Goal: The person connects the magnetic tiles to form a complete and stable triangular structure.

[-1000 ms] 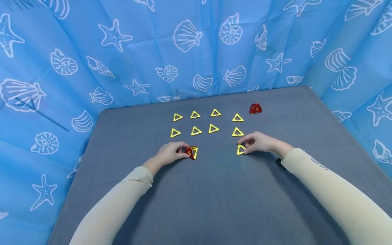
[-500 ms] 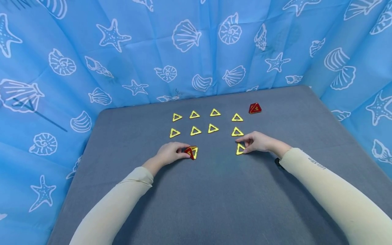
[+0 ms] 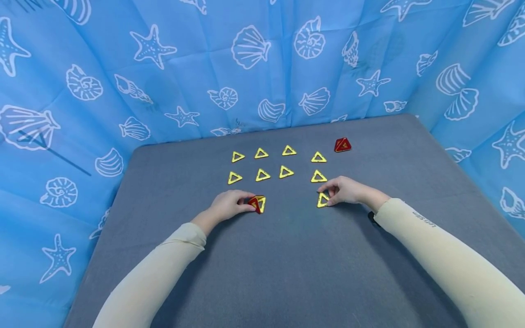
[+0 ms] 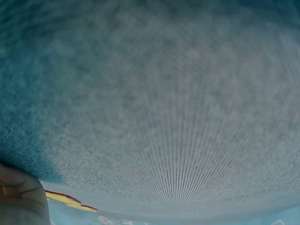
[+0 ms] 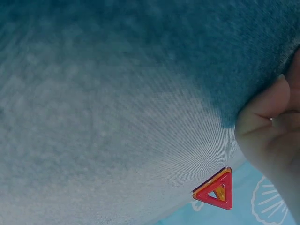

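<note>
At the left front of the triangle layout, my left hand (image 3: 229, 204) pinches a red and yellow triangle piece (image 3: 256, 204) between thumb and fingers. Its red face leans beside a yellow triangular face, and the fingers hide its left part. My right hand (image 3: 346, 190) holds a yellow triangle tile (image 3: 323, 200) that lies flat, with the thumb at its right edge and the index finger near its top. In the left wrist view my left hand (image 4: 21, 197) shows only in the lower corner. In the right wrist view my right hand (image 5: 276, 122) hides its tile.
Two rows of yellow triangle tiles (image 3: 263, 175) lie behind my hands on the grey table (image 3: 262, 273). A raised red triangle piece (image 3: 342, 145) stands at the back right. A blue shell-patterned curtain (image 3: 176, 82) hangs along the table's back and sides.
</note>
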The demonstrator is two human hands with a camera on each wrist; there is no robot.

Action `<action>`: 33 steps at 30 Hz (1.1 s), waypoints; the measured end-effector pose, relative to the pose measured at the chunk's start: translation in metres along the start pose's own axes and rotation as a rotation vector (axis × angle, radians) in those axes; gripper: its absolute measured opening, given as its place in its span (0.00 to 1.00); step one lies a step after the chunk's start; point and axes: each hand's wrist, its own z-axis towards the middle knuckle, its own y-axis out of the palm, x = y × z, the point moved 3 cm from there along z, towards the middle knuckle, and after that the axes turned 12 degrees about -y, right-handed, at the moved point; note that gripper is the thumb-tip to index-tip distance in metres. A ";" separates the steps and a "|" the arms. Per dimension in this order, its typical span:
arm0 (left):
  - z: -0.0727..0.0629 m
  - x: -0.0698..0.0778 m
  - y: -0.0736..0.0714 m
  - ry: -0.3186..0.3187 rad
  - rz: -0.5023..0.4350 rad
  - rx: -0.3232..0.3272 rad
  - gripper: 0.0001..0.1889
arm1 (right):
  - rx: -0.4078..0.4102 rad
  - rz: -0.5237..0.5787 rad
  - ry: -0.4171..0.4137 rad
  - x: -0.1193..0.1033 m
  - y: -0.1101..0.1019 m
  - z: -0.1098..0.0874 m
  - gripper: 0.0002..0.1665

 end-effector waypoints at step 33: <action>0.001 -0.002 0.001 -0.028 -0.004 0.018 0.23 | 0.109 0.265 0.054 -0.027 0.028 0.006 0.24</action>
